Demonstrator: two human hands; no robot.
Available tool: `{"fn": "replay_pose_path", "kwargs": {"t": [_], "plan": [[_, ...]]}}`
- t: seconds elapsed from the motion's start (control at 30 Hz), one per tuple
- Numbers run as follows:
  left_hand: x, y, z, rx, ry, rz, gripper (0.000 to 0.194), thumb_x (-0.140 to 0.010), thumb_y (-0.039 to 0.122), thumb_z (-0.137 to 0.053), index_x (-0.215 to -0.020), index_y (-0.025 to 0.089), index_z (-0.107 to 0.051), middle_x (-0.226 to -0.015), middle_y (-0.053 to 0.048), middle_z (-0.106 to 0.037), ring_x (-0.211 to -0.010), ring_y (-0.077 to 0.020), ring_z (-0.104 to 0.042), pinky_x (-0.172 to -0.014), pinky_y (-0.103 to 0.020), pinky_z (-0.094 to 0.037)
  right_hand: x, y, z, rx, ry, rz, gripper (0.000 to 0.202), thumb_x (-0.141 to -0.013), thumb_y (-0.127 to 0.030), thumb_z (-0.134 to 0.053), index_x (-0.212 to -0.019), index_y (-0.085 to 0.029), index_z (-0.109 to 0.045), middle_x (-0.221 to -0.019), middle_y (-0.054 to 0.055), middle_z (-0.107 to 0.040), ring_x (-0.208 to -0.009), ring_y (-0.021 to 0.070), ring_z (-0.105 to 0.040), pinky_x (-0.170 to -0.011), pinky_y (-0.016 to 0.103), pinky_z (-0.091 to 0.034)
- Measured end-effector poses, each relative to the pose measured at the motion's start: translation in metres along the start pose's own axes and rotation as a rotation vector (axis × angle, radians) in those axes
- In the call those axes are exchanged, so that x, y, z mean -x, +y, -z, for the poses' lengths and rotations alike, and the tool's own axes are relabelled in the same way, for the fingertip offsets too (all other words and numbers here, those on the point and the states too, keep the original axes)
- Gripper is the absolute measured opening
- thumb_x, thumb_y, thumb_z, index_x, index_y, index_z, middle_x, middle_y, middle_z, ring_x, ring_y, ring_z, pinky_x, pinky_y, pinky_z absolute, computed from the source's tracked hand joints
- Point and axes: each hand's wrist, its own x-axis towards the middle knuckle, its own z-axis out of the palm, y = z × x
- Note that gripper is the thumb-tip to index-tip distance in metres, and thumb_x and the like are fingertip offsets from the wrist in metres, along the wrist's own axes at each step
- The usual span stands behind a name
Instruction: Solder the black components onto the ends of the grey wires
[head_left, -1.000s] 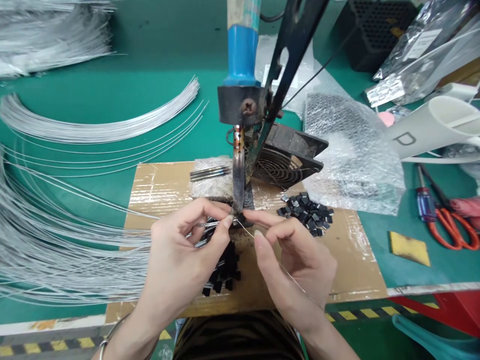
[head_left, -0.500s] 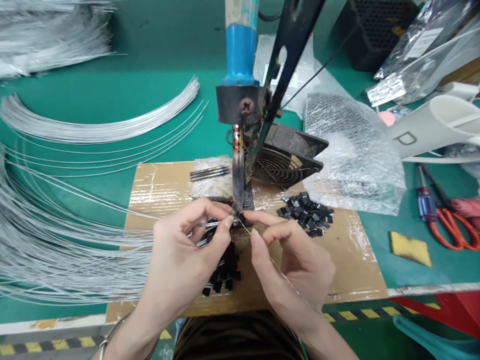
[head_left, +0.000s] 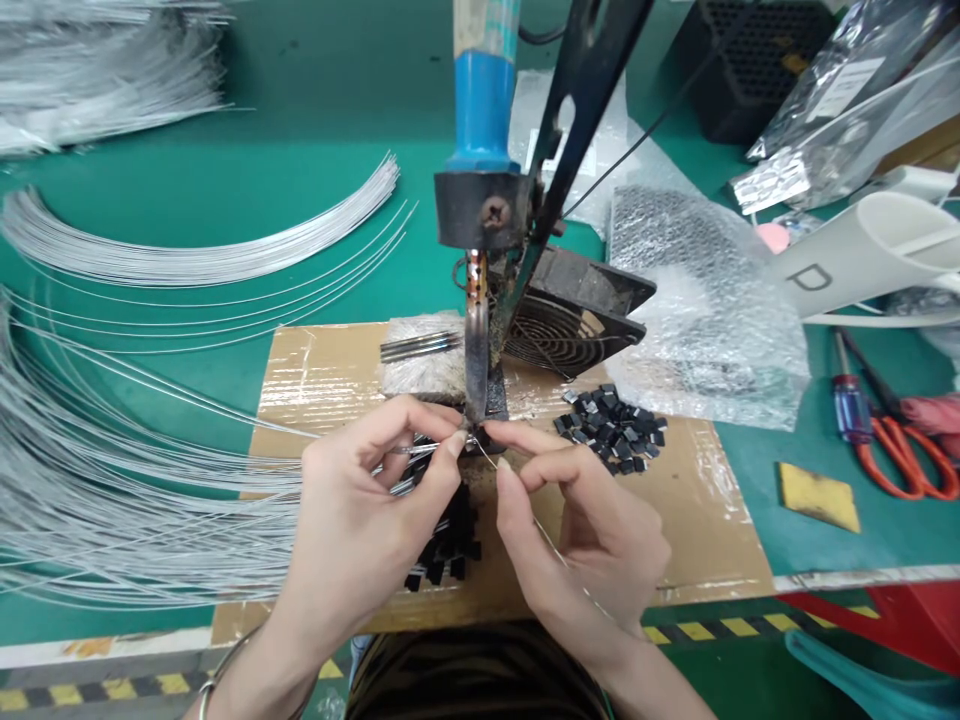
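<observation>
My left hand (head_left: pixel 379 500) pinches the end of a thin grey wire just under the tip of a soldering iron (head_left: pixel 477 350), which is clamped upright with a blue handle. To the right of the tip, my right hand (head_left: pixel 581 520) holds a thin solder strand (head_left: pixel 551 543) that runs back across the palm; its forefinger reaches close to the tip. The small part at the tip is too hidden to make out. Below, black connectors on wires (head_left: pixel 450 540) lie partly behind my left hand. Loose black connectors (head_left: pixel 611 430) form a pile on the cardboard (head_left: pixel 697 510).
Bundles of grey wires (head_left: pixel 135 500) spread over the left side. A square fan (head_left: pixel 574 310) stands behind the iron, beside bubble wrap (head_left: pixel 697 300). At the right are a yellow sponge (head_left: pixel 819 496), orange-handled scissors (head_left: pixel 904 460) and a screwdriver (head_left: pixel 853 405). A metal arm (head_left: pixel 574 120) slants overhead.
My right hand has shifted slightly left, its thumb a little nearer the iron tip, with the solder strand moving along. My left hand has barely moved.
</observation>
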Motion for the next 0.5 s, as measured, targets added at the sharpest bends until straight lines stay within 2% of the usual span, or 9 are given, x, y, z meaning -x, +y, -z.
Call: {"fn": "replay_pose_path", "kwargs": {"t": [0.23,0.5], "plan": [[-0.0020,-0.0014,-0.0010,0.017,-0.024,-0.001,0.009,-0.085,0.018,-0.076,-0.077,0.023,-0.073,-0.081,0.003,-0.076,-0.068,-0.0115,-0.066,-0.056,-0.021,-0.047,-0.0002,0.0014,-0.0008,0.024,0.006,0.022,0.021,-0.088,-0.005,-0.069,-0.090,-0.024,-0.064,-0.112,0.008,-0.083,-0.097,0.0220,-0.081,-0.083,0.033,-0.066],[0.0001,-0.0007,-0.0005,0.012,-0.013,-0.013,0.010,-0.087,0.018,-0.074,-0.079,0.023,-0.073,-0.087,0.002,-0.078,-0.079,-0.0135,-0.072,-0.063,-0.021,-0.052,-0.0001,0.0013,-0.0008,0.035,0.014,0.038,0.021,-0.088,-0.005,-0.070,-0.091,-0.025,-0.064,-0.111,0.008,-0.083,-0.096,0.0223,-0.082,-0.082,0.033,-0.067]]}}
